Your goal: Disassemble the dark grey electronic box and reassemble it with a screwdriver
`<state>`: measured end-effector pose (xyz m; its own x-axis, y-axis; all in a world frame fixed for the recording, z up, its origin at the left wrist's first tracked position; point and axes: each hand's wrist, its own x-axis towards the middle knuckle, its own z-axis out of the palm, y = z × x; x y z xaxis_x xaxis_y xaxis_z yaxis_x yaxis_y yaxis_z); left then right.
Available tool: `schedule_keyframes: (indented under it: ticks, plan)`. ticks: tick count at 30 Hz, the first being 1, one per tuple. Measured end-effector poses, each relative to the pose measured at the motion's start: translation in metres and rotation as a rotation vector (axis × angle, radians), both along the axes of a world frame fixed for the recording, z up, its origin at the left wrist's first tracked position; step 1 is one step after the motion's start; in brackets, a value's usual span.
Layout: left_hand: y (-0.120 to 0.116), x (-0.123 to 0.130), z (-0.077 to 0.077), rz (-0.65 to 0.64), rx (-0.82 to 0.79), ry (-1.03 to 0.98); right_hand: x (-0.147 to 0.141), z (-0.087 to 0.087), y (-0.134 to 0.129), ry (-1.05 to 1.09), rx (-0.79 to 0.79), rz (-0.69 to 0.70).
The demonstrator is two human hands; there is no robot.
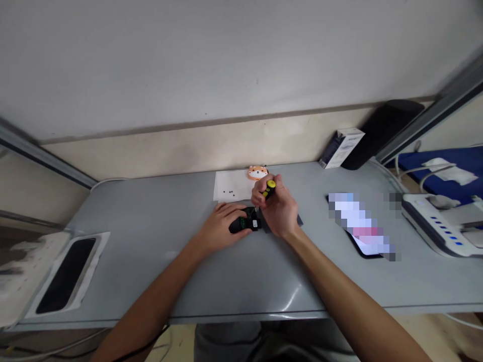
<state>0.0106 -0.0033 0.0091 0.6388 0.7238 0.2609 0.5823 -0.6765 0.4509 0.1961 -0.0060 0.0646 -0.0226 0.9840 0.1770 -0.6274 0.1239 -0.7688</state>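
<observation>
My left hand [217, 229] is wrapped round a small black device [245, 222] on the grey desk, with a bit of green circuit board visible inside. In my right hand [279, 208] is a screwdriver [270, 187] with a black and yellow handle, its fingers closed round the grip. The screwdriver's lower end points down near the device; I cannot tell whether it touches. Several tiny dark screws [230, 193] lie on a white sheet of paper [222, 178] behind my hands. A flat dark piece [300, 220] shows partly beneath my right wrist.
An orange animal-face case [257, 172] sits at the paper's back edge. To the right lie a lit phone [358, 226] and a white power strip [433, 221]. A carton [341, 147] leans by a black cylinder [381, 133]. Another dark phone [68, 274] rests at the left.
</observation>
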Motion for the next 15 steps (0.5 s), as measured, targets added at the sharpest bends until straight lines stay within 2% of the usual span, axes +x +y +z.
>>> schedule_keyframes:
  ticks: [15]
  plan:
    - [0.0043, -0.0010, -0.0020, -0.044, 0.116, -0.009, -0.0036, 0.0002, -0.0002, -0.038, 0.021, -0.001]
